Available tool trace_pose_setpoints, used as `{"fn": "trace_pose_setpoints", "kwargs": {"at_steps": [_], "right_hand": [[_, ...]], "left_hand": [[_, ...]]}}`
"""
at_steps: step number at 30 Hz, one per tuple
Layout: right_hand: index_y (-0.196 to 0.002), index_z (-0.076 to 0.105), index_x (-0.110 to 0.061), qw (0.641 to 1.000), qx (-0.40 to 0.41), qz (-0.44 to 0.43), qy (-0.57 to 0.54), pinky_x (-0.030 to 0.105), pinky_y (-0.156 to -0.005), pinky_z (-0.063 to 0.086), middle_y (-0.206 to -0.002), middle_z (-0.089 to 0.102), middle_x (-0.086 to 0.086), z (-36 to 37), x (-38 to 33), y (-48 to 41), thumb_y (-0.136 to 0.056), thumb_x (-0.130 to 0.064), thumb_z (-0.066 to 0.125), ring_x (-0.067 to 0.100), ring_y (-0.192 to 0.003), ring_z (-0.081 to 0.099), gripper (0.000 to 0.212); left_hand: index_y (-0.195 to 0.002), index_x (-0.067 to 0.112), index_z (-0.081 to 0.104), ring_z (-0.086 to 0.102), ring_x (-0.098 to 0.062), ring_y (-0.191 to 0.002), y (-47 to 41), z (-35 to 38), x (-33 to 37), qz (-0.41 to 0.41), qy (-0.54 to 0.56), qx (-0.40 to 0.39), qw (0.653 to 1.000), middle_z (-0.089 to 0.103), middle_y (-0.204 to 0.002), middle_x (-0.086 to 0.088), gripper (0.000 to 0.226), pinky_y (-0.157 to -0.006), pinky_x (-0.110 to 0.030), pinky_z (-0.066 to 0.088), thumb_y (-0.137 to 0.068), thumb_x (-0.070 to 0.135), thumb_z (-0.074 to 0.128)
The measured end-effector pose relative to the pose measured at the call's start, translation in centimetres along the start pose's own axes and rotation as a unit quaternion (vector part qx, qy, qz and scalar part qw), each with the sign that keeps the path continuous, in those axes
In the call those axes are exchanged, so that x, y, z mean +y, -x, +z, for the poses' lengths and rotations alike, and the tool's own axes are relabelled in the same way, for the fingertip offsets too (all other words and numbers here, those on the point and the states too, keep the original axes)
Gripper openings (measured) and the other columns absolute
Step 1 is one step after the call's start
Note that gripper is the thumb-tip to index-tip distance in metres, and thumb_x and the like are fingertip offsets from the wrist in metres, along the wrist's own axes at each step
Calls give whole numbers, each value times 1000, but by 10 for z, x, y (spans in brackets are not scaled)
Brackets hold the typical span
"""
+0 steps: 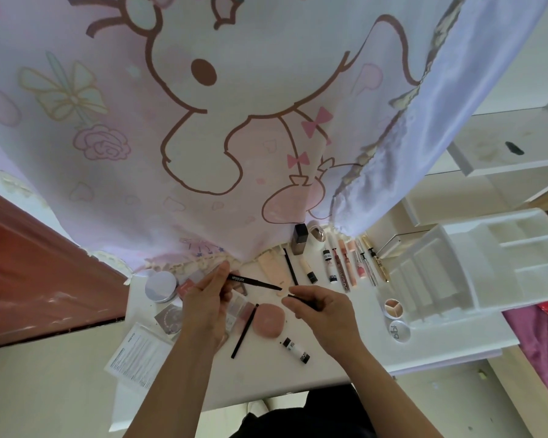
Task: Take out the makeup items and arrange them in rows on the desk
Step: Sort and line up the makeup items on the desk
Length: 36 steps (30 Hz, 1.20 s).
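The left hand (209,298) pinches a slim black pencil (253,281) near its rear end, holding it level above the middle of the surface (266,380). Its fine tip points at the right hand (323,311), which pinches a thin black piece (301,300) between thumb and fingertips. It is likely the cap, though I cannot tell.

The pencil looks light, stiff and smooth-barrelled, so it will probably roll once laid down. The mid-barrel is the safest place to hold it, as the tip seems fragile.

Below the hands lie a rounded matte pink compact (268,322), a second black stick (244,331) and a small white tube (295,346). Glossy lip tubes (345,267) form a row at the back. To the right is a moulded white organizer (487,263), to the left a round tin (161,286), and a soft printed curtain (203,121) hangs above.
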State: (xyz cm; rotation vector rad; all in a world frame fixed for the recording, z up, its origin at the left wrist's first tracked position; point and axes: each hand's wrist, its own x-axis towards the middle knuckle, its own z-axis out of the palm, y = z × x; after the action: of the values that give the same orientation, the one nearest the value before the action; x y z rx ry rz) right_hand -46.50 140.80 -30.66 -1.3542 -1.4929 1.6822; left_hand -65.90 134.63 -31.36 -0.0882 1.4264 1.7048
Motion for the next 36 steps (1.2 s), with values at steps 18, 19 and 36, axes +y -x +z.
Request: {"fn": "trace_pose_setpoints", "kwargs": {"at_steps": [18,19,36], "right_hand": [[-94,79,-17,995,45,38,-85,17,-65,52,-75,74,3,-13,-7,4,-84,-19,79,7,-65,64,11],[-94,78,-16,993,53,44,-93,18,-66,53,-76,75,4,-16,-6,2,-84,-19,80,7,-66,65,11],[-91,75,-18,957,209,191,68,20,-71,52,-79,74,2,-121,103,-32,-98,-25,58,15,-67,71,20]], "left_hand": [[-84,10,79,55,-16,-68,16,-11,-9,-34,-232,-164,958,68,-76,-8,20,-68,-28,47,-70,23,80],[-87,10,79,58,-16,-72,16,-12,-11,-31,-285,-199,937,71,-80,-9,18,-69,-27,49,-73,21,81],[-92,9,70,66,-13,-66,-21,95,-146,-101,-522,-249,810,72,-79,-7,7,-56,-22,52,-88,15,72]]}}
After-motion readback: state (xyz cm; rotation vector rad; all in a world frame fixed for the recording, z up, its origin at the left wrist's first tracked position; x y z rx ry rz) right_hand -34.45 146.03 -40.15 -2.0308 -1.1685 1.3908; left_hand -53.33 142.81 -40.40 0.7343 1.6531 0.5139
